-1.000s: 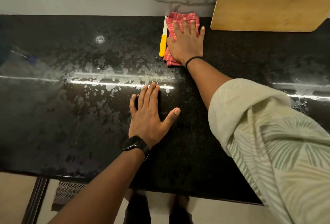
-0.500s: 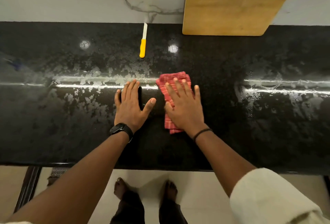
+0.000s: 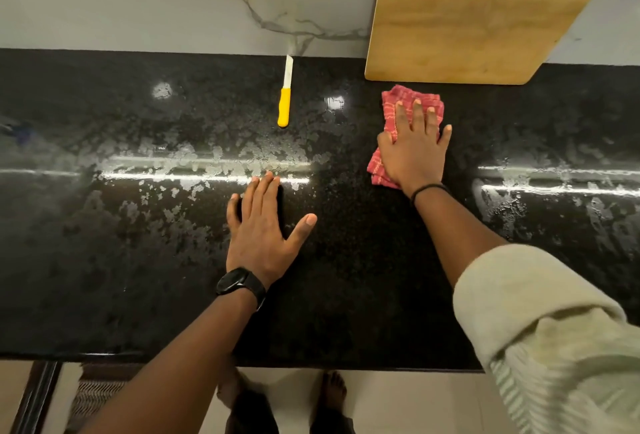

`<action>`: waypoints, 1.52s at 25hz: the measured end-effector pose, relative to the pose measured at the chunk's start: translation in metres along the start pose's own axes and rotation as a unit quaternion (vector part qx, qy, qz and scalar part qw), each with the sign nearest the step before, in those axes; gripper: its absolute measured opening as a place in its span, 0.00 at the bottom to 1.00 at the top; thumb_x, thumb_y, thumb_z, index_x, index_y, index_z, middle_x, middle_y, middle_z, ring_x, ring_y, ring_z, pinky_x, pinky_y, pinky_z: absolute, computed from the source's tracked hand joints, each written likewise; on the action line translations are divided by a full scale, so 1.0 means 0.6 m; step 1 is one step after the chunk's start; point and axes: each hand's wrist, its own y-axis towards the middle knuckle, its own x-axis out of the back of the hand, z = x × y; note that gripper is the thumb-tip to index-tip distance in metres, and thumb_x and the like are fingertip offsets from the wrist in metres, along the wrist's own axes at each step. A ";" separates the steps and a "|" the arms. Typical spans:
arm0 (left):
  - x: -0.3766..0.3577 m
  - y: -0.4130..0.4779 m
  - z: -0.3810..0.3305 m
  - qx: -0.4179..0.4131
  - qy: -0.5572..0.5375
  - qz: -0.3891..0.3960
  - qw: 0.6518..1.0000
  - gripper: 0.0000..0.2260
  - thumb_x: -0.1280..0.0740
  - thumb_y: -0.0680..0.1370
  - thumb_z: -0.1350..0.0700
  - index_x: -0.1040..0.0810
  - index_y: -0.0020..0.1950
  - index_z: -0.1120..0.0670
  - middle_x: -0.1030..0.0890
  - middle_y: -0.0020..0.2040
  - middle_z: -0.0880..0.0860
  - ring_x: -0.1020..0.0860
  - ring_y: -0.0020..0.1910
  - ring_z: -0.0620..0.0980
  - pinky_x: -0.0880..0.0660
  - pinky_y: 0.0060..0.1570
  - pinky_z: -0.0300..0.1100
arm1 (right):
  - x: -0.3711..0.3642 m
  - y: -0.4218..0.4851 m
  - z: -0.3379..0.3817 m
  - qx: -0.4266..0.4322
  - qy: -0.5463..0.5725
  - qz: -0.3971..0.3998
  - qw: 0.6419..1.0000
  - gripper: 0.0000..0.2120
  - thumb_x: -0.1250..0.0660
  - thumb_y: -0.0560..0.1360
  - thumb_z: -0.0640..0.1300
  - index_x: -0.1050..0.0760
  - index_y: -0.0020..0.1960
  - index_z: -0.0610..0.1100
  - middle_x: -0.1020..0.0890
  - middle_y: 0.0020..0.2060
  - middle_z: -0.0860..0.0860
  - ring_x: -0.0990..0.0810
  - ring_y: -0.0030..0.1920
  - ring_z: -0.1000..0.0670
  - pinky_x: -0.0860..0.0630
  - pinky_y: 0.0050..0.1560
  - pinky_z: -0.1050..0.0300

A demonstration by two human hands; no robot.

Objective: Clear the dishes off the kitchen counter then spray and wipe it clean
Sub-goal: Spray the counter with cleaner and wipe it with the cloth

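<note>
A black granite counter (image 3: 363, 278) fills the view, with wet spray patches left of centre and at the far right. My right hand (image 3: 415, 149) presses flat, fingers straight, on a folded red checked cloth (image 3: 389, 115) just in front of the cutting board. My left hand (image 3: 263, 229) rests flat on the counter near the middle, fingers straight and thumb spread, with a black watch on the wrist.
A yellow-handled knife (image 3: 284, 101) lies at the back, blade toward the wall. A wooden cutting board (image 3: 478, 14) leans against the marble backsplash at back right. The counter's front edge runs along the bottom, with floor and feet below.
My right hand slid the cloth from the back beside the knife to the middle of the counter, then away and right to in front of the cutting board. The left hand stayed flat.
</note>
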 end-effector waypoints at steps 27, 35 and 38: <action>0.000 0.002 0.004 0.001 -0.013 0.003 1.000 0.41 0.56 0.77 0.25 0.43 0.81 0.51 0.44 0.82 0.47 0.52 0.82 0.47 0.59 0.79 0.58 | -0.020 -0.358 -0.037 -0.001 0.004 -0.008 1.000 0.34 0.45 0.79 0.60 0.45 0.83 0.53 0.42 0.82 0.46 0.48 0.82 0.41 0.52 0.80 0.33; 0.000 0.003 0.003 -0.002 -0.010 -0.005 1.000 0.41 0.55 0.77 0.25 0.42 0.81 0.51 0.44 0.82 0.47 0.51 0.82 0.46 0.59 0.79 0.57 | -0.011 -0.218 0.014 0.010 0.016 -0.015 1.000 0.34 0.46 0.79 0.60 0.45 0.83 0.52 0.42 0.82 0.45 0.47 0.82 0.40 0.53 0.80 0.32; -0.003 0.007 0.003 -0.004 -0.018 -0.011 1.000 0.40 0.55 0.78 0.26 0.42 0.81 0.51 0.43 0.82 0.47 0.51 0.82 0.46 0.59 0.79 0.57 | -0.025 -0.195 0.076 0.043 0.017 -0.012 0.999 0.33 0.48 0.79 0.59 0.45 0.83 0.52 0.43 0.82 0.45 0.48 0.82 0.40 0.53 0.80 0.32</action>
